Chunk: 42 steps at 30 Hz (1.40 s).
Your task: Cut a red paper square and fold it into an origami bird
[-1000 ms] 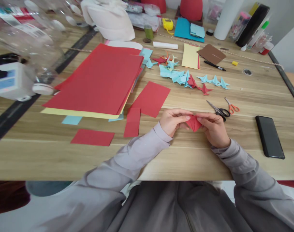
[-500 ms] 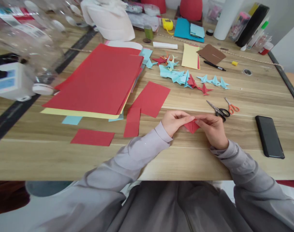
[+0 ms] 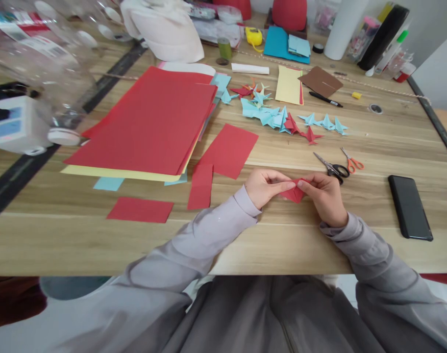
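Observation:
A small folded red paper piece [image 3: 293,194] is held low over the wooden table [image 3: 319,245] between both hands. My left hand [image 3: 264,186] pinches its left side with thumb and fingers closed. From the right, my right hand [image 3: 324,196] pinches the other side, its thumb tip pressed on the top fold. Most of the paper is hidden by the fingers. Grey sleeves cover both arms.
Scissors [image 3: 337,166] lie just beyond my right hand and a black phone [image 3: 409,207] to its right. Cut red paper pieces [image 3: 229,149] and a stack of red sheets [image 3: 150,122] lie left. Several folded blue and red paper shapes [image 3: 282,117] sit further back.
The hands have pressed the red paper flatter and lower; the visible triangle of paper has shrunk as the fingertips closed together over its top edge.

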Each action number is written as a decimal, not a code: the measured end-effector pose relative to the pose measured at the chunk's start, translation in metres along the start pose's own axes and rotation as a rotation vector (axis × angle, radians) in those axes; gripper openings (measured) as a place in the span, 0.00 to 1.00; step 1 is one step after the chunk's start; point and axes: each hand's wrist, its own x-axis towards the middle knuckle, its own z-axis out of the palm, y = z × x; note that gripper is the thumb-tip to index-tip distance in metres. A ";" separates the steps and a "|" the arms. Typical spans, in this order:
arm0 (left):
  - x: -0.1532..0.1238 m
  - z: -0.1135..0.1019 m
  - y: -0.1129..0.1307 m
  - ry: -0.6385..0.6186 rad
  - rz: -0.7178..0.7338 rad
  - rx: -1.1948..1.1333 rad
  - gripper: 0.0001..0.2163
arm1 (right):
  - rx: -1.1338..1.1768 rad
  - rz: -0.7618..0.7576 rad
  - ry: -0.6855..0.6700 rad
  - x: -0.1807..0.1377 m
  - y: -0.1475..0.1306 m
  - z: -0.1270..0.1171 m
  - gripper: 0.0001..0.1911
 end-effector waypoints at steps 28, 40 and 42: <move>-0.005 0.001 0.010 -0.055 0.109 0.223 0.14 | 0.001 -0.004 -0.032 0.003 -0.004 0.002 0.15; -0.004 0.001 0.009 -0.086 0.087 0.194 0.12 | -0.044 0.006 -0.082 0.002 -0.006 0.000 0.18; -0.004 0.001 0.008 -0.086 0.092 0.183 0.09 | -0.051 -0.010 -0.082 0.002 -0.006 -0.001 0.18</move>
